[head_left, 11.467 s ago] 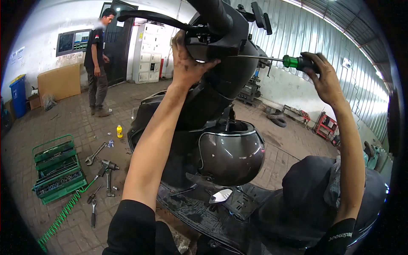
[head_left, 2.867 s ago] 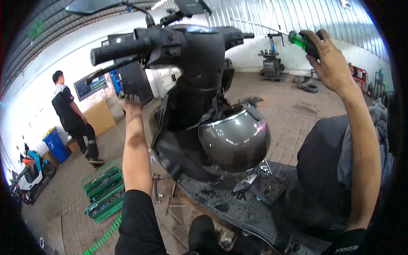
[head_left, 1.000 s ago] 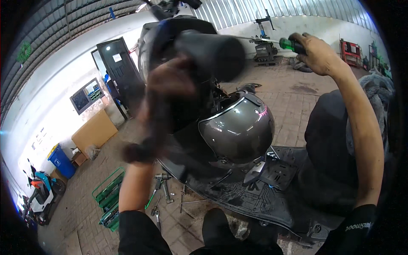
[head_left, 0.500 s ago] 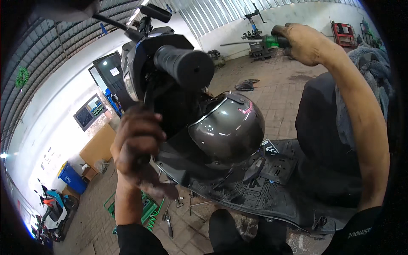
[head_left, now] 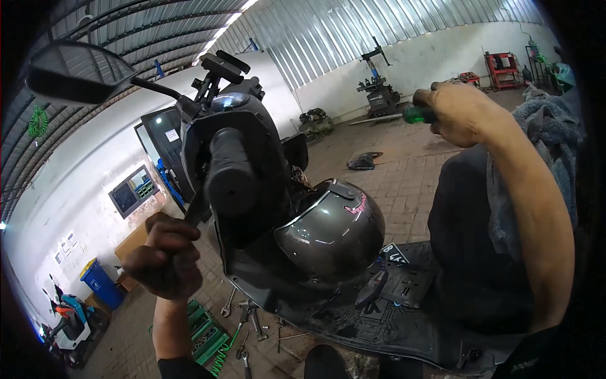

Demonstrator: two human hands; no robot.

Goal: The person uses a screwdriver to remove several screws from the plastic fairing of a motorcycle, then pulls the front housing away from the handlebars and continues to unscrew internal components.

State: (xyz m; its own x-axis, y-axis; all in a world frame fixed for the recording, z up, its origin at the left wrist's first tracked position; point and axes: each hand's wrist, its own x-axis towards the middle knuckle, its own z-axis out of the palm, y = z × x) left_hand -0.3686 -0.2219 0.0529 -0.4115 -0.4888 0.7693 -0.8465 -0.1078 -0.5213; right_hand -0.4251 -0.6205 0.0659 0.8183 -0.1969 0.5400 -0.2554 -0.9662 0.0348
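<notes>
White walls, dark door, brick floor, corrugated metal panels

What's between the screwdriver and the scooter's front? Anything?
Nothing visible: the right hand holds the screwdriver with its shaft pointing left toward the scooter's front. The helmet sits below that line.

"What's in the right hand?"

"A green-and-black-handled, slim metal-shafted screwdriver, roughly level, tip pointing left, apart from the black plastic-bodied scooter."

"And the left hand?"

"The scooter's slim black brake lever, slanting down leftward, its lower end in that curled grasp."
</notes>
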